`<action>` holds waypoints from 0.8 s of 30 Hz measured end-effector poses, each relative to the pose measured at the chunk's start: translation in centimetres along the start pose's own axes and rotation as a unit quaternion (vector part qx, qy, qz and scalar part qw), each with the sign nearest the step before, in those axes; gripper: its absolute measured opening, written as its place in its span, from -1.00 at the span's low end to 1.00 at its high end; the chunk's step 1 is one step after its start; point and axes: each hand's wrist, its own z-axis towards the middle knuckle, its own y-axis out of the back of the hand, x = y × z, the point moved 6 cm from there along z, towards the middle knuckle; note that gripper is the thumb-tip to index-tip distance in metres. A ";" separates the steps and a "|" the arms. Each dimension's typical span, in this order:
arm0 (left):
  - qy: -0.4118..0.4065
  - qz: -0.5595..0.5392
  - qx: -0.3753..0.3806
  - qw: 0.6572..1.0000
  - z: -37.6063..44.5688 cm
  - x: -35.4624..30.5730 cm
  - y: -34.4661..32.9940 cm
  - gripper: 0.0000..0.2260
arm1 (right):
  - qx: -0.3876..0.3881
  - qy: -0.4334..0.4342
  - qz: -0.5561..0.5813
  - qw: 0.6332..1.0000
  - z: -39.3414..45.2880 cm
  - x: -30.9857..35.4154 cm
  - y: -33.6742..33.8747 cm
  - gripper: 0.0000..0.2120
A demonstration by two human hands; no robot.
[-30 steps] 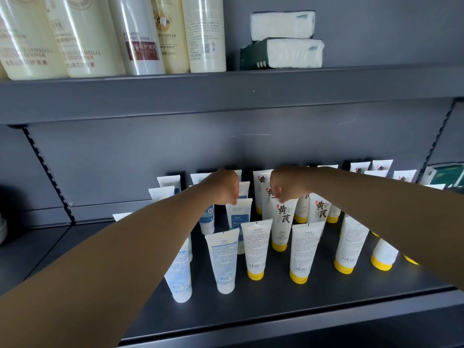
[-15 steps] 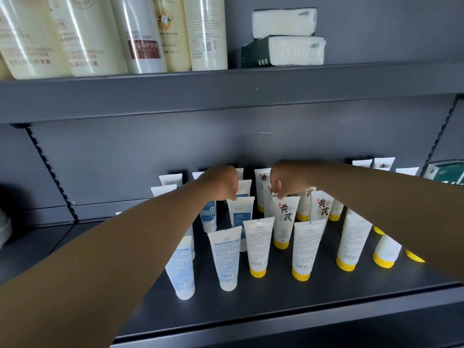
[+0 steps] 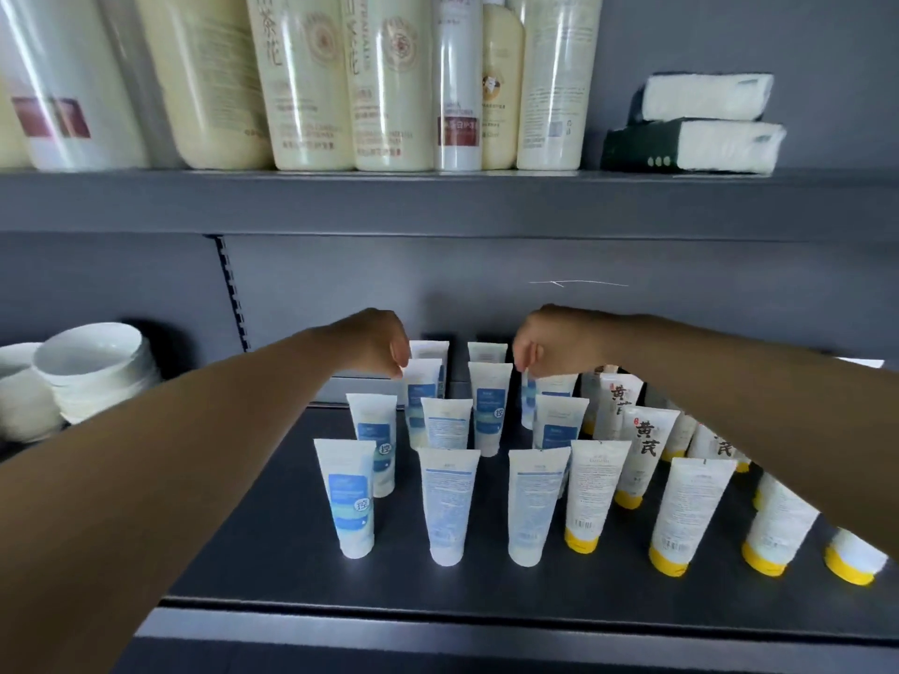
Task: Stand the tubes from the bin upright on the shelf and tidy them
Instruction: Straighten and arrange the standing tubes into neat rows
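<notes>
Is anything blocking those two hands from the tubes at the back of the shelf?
Nothing visible does. The left hand already pinches the top of a blue-label tube in the back rows, and the right hand pinches the top of another tube. The front rows of tubes stand lower, under the arms, not in the way.

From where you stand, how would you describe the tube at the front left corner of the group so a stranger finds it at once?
Look at the lower grey shelf, below the big cream bottles. Tubes stand there in rows; take the front row and go to its left end. That tube has a white cap and shows a blue label with a round mark, while the next two white-capped tubes show only fine print.
</notes>
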 end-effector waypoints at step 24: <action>-0.035 -0.096 0.023 0.995 1.0 5.3 -4.2 -0.85 | 0.046 -0.007 -0.008 0.999 6.3 7.5 -4.4 -0.84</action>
